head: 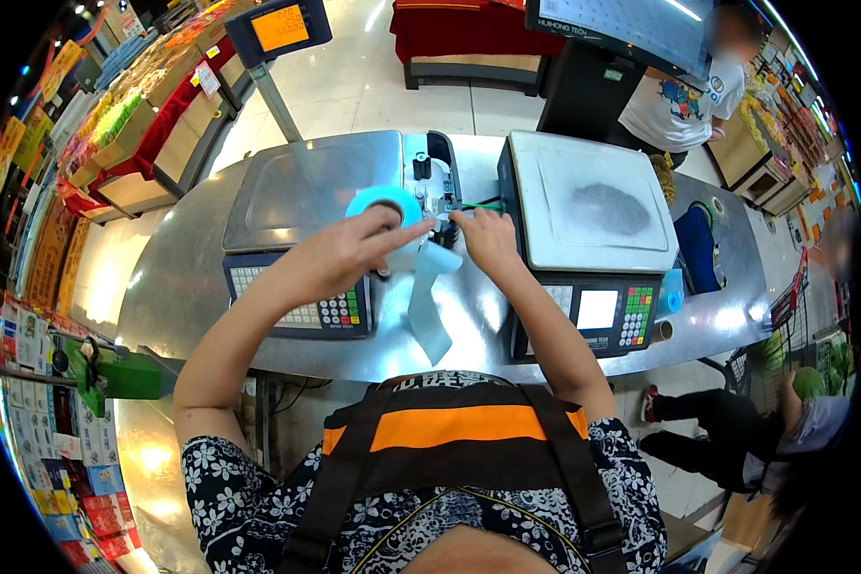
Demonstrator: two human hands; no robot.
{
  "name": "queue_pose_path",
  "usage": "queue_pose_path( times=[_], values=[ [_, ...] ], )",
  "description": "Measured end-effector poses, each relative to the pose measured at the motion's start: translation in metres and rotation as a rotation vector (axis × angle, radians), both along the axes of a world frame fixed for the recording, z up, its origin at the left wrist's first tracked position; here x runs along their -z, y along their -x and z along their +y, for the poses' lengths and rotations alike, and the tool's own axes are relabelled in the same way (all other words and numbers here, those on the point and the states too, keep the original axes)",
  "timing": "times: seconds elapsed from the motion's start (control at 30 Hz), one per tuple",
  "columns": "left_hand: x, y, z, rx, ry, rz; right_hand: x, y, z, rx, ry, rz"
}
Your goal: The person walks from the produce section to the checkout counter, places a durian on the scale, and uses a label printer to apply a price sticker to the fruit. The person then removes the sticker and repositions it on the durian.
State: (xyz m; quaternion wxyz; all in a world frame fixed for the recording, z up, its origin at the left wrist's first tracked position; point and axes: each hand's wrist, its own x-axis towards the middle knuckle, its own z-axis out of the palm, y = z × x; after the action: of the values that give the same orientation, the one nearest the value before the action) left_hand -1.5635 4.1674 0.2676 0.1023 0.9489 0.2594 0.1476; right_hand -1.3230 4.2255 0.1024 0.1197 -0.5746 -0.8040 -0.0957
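My left hand [344, 247] has fingers in the core of a light blue roll of label tape [362, 195], above the left weighing scale. A loose strip of the same pale blue tape [430, 308] hangs in a bend over the steel counter, to the right of that hand. My right hand [486, 233] has its fingertips at the edge of an opened label printer mechanism [430, 179] at the right side of the left scale. Whether these fingers grip any part of it is too small to tell. The fingertips of both hands are close together.
The left scale [308, 194] and right scale [588, 201] stand on the steel counter [179, 273]. Right of them lie a blue object [699, 247], a small blue roll [671, 298] and a cardboard core [662, 331]. A person [681, 107] stands beyond; another [732, 430] is at the right.
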Motion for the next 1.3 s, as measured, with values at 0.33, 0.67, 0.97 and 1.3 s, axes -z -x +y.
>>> queue_pose_path(
  times=[0.33,0.67,0.97,1.3],
  values=[
    [-0.024,0.014,0.043,-0.151,0.056,-0.210,-0.010,-0.002,0.002,0.002,0.021,0.031],
    [-0.018,0.037,0.053,-0.166,-0.041,-0.261,-0.014,-0.018,0.005,0.008,0.054,-0.047],
    [-0.010,-0.026,0.089,0.100,0.083,-0.087,-0.064,-0.036,-0.002,-0.208,0.452,1.241],
    [0.005,-0.073,0.176,0.141,0.095,0.049,-0.052,-0.027,-0.022,-0.101,0.809,1.667]
  ],
)
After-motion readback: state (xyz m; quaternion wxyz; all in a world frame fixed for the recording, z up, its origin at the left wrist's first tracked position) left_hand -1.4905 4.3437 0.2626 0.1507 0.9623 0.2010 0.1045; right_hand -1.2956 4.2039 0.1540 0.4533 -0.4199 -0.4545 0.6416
